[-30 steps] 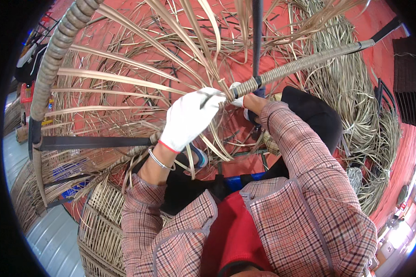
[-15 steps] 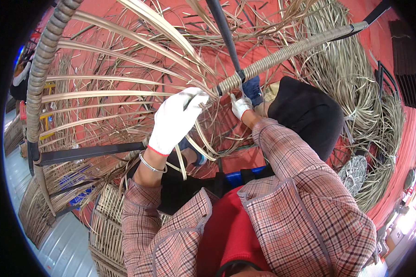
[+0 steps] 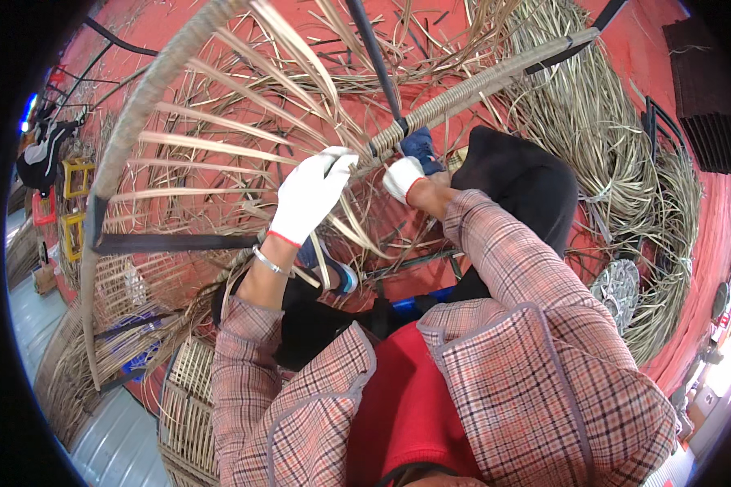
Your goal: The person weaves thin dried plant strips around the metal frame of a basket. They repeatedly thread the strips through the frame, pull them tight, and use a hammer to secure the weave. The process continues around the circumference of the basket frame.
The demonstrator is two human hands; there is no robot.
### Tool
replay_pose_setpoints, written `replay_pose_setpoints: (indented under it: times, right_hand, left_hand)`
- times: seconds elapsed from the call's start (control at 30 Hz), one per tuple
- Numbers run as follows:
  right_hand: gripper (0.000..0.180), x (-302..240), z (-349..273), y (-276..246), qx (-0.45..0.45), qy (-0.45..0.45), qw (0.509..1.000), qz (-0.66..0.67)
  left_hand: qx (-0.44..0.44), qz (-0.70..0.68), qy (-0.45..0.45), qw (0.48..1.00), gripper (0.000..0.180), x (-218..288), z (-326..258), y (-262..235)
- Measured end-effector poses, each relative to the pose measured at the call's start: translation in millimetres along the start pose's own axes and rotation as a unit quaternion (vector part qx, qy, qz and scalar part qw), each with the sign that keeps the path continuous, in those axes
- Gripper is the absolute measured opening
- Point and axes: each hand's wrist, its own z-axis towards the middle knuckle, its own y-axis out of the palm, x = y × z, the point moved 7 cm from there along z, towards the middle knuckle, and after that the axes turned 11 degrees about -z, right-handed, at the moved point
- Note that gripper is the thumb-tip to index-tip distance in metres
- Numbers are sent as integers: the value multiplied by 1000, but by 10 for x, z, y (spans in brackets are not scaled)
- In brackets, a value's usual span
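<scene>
A large frame [image 3: 130,122] wound with pale cane has several flat strips [image 3: 211,147] fanning from its curved side to a gathering point by my left hand [image 3: 310,195]. That hand, in a white glove, has thumb and fingers closed on the strips where they meet the end of the cane-wound bar [image 3: 455,101]. Loose strip ends hang below it. Just right of it and under the bar, my right hand [image 3: 404,179], also gloved in white, has curled fingers. Anything between them is hidden. A dark strut [image 3: 374,61] meets the bar near both hands.
Loose strips [image 3: 317,77] litter the red floor [image 3: 195,183]. A thick heap of greenish strips [image 3: 573,105] lies on the right, beside a dark stack [image 3: 711,105]. Woven slatted work [image 3: 188,406] stands lower left. My black-clothed knee [image 3: 520,178] is close to the bar.
The frame has swung and shifted in view, its curved side now blurred. My right hand has turned and come closer to my left, which keeps its grip at the gathered strips.
</scene>
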Motion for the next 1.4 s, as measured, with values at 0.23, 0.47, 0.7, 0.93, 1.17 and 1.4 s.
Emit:
replay_pose_setpoints:
  times: [0.23,0.47,0.7,0.93,1.17,1.4]
  right_hand:
    - [11,259,-476,-1609,128,-64,989,31]
    - [12,539,-1156,-3026,271,-61,954,-112]
    - [16,898,-1456,-3509,336,-14,937,-94]
    - [12,901,-1177,-3592,402,31,913,-53]
    - [6,815,-1213,-3648,448,22,892,-63]
    - [12,697,-532,-3837,357,65,928,-81]
  left_hand:
    - [-25,-48,-108,993,42,-446,90,133]
    - [-24,-11,-85,996,46,-489,13,59]
    - [-27,-24,-3,999,37,-205,67,207]
    - [-36,-199,0,979,38,-331,238,252]
    - [80,19,91,992,41,-14,126,62]
    - [140,149,82,975,51,-39,123,116]
